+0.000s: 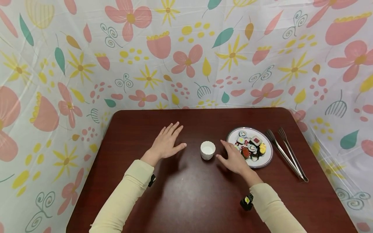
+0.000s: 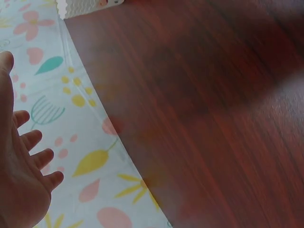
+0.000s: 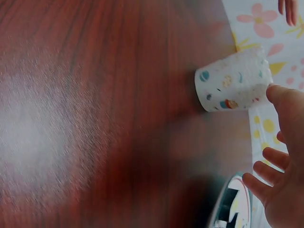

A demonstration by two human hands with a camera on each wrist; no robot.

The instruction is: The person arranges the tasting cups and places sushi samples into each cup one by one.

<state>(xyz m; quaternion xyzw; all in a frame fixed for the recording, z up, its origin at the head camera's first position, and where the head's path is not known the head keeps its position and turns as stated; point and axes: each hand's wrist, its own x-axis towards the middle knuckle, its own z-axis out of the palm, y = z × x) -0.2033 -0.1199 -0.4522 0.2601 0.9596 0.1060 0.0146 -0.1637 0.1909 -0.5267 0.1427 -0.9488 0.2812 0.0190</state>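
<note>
A small white paper cup (image 1: 208, 150) with a scalloped rim stands upright on the dark wood table. In the right wrist view, the cup (image 3: 232, 83) shows small coloured prints on its side. My right hand (image 1: 234, 159) hovers just right of the cup with fingers extended, between it and a plate (image 1: 270, 152) of sushi pieces (image 1: 253, 148). It holds nothing. To the cup's left, my left hand (image 1: 166, 142) is held above the table, fingers spread and grasping nothing. The left wrist view shows that palm (image 2: 21, 185) at its left edge.
Metal tongs (image 1: 287, 155) lie to the right of the plate, spread in a V with their tips away from me. A patterned curtain (image 1: 186, 58) hangs along the back and both sides of the table (image 1: 186, 194).
</note>
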